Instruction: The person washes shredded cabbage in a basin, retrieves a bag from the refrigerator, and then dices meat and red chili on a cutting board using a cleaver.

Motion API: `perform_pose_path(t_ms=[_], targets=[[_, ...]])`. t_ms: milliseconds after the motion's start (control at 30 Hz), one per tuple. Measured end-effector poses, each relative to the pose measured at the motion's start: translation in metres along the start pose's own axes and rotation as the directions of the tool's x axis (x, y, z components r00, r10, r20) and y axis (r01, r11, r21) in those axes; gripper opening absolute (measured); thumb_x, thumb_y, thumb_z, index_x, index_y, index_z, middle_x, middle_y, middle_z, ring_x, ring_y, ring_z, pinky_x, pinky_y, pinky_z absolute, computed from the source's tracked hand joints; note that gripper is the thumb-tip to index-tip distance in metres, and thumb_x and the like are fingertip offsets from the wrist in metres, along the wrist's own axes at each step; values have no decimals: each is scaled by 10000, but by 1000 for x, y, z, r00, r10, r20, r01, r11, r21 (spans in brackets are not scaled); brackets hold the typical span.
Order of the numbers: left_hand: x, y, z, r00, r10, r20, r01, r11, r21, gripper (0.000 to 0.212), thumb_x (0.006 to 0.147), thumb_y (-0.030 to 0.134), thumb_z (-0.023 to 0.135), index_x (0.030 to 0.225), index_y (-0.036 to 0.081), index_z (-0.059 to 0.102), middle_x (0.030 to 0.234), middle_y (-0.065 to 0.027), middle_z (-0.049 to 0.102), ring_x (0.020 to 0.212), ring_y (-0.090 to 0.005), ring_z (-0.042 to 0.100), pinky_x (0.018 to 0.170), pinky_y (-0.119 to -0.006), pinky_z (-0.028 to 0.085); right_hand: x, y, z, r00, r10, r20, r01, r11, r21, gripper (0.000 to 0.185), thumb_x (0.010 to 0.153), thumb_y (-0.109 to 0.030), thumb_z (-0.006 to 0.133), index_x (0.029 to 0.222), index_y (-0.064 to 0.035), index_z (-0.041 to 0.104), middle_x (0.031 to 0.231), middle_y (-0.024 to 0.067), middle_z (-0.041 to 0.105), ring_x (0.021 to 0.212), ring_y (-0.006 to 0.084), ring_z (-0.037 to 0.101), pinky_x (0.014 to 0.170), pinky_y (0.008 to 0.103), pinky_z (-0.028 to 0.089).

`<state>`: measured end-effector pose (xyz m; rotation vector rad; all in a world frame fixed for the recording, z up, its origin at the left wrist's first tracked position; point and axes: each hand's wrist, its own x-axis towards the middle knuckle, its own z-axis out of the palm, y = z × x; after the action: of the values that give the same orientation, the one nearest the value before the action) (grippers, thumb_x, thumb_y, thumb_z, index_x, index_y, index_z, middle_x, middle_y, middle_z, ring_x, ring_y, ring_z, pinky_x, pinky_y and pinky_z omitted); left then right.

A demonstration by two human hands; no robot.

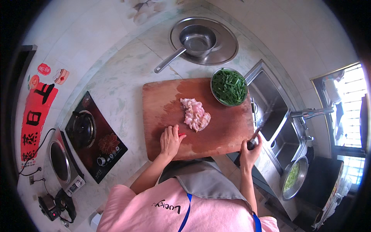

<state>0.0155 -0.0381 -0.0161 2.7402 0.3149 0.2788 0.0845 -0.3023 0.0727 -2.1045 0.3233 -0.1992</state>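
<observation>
A large wooden cutting board [162, 110] lies before me, its surface wet in patches. My left hand [170, 141] presses down near its front left, fingers bent over small red pieces [181, 134] that look like chili pepper and are mostly hidden. In my right hand [249, 153], at the board's right front corner, is a knife [252, 143] held by its dark handle. Its blade is blurred and points away over the sink. A pile of cut raw pale pink meat [194, 113] sits mid-board. At the back right corner stands a bowl of chopped green vegetables [229, 87].
Behind the board, a steel saucepan [197, 43] rests on a round metal lid or tray [224, 53]. An induction cooker [101, 142] is to the left, beside a kitchen scale [76, 185]. On the right are a double sink [268, 116], its faucet [311, 113] and a metal bowl of greens [303, 177].
</observation>
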Motion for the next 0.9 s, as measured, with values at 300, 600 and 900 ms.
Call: perform_pose_path(t_ms=[300, 600, 900], targets=[[-5, -8, -16, 996, 47, -71, -56, 991, -124, 715, 595, 343, 730, 1164, 58, 406, 1105, -135, 440, 1009, -311, 436, 885, -403, 355, 20, -69, -38, 917, -192, 349, 71, 941, 331, 371, 789, -10, 571, 1142, -11, 458, 738, -3, 538, 558, 45, 455, 496, 170, 356], [-38, -23, -48, 993, -54, -107, 37, 987, -159, 450, 558, 103, 730, 973, 45, 566, 1104, -83, 532, 1044, -272, 485, 885, -366, 415, -33, -44, 54, 678, -220, 702, 386, 919, -85, 222, 823, -258, 556, 846, -51, 633, 644, 204, 572, 567, 301, 599, 552, 385, 457], [-21, -36, -34, 974, 173, -144, -197, 966, -170, 279, 621, 82, 676, 888, 64, 599, 1083, -67, 542, 1052, -250, 491, 865, -353, 439, -56, -41, 91, 642, -319, 697, 643, 719, -263, 227, 825, -252, 528, 966, -95, 611, 717, 169, 613, 613, 330, 599, 562, 423, 482]])
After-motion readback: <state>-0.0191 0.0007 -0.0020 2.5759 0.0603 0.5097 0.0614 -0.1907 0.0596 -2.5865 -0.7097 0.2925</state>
